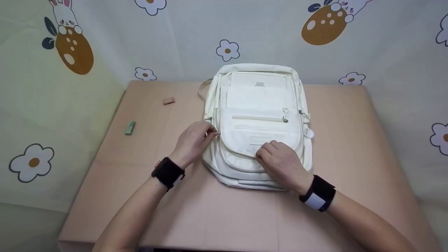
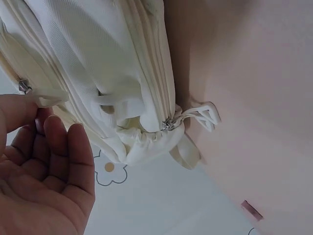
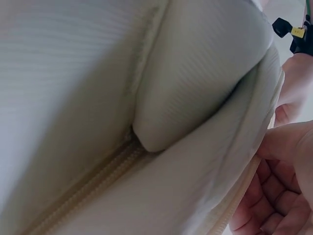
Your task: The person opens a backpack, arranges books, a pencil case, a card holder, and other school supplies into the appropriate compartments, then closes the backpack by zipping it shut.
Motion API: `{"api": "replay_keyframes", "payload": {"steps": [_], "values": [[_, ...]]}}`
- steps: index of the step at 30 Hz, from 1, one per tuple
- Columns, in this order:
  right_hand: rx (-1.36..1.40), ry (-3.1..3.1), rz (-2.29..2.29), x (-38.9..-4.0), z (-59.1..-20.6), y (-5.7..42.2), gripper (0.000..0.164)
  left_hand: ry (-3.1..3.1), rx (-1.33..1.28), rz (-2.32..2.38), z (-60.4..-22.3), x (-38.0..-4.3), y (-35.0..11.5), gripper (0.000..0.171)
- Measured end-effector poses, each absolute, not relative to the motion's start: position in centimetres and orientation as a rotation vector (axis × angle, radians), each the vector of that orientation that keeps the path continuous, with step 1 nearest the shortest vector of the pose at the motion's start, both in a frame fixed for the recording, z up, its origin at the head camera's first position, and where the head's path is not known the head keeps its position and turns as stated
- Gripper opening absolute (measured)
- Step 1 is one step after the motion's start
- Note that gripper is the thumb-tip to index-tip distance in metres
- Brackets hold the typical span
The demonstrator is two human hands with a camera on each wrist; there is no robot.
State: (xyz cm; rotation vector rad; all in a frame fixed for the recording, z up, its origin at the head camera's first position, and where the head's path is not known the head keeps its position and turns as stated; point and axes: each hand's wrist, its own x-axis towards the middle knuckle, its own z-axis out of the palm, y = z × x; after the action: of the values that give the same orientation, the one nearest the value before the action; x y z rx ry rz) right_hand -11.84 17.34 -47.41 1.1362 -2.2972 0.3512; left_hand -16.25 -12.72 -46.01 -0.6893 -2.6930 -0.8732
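A cream backpack (image 1: pixel 260 96) lies on its back on the table, its front pocket facing up. At its left side my left hand (image 1: pixel 193 141) pinches a zipper pull. In the left wrist view, thumb and index finger hold that looped fabric zipper pull (image 2: pixel 51 97), beside its metal slider (image 2: pixel 24 86). My right hand (image 1: pixel 280 162) grips the lower edge of the front pocket. The right wrist view shows thumb and fingers pinching the pocket's zippered edge (image 3: pixel 249 169), with a fold of fabric and a zipper track (image 3: pixel 83 196) close by.
A green block-like item (image 1: pixel 130 128) and a small pink one (image 1: pixel 169 100) lie on the table (image 1: pixel 147 140) left of the backpack. A patterned cloth (image 1: pixel 189 42) hangs behind. Another zipper pull (image 2: pixel 201 115) hangs at the backpack's side.
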Motion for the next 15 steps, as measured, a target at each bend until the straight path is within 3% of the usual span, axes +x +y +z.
{"api": "replay_keyframes", "payload": {"steps": [15], "values": [[1.124, -2.312, 0.404, -11.8, -47.5, 17.4, 0.006, -2.795, -0.624, -0.921, -45.2, -17.9, -12.9, 0.007]]}}
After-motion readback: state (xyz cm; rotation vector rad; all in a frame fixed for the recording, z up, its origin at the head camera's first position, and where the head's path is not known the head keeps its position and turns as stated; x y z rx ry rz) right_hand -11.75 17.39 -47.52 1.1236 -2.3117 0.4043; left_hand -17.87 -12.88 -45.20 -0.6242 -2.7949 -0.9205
